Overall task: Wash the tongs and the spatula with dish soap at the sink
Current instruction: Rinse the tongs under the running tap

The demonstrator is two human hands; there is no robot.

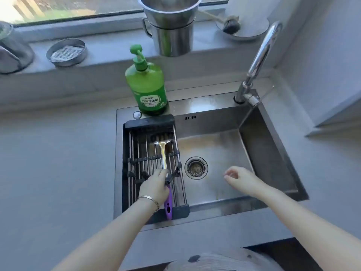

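Left hand (154, 187): fingers curled round the spatula (163, 153) where steel shaft meets purple handle.
Spatula: lengthwise on the drying rack (136, 153) at the sink's (269, 153) left side.
Right hand (240, 178): over the basin, loosely curled, holding nothing.
Dish soap (147, 85): upright behind the rack.

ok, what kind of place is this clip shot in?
Likely a home kitchen: a steel sink with a tap, a green dish soap bottle on its rim, and a drying rack across the basin, where the left hand grips a spatula.
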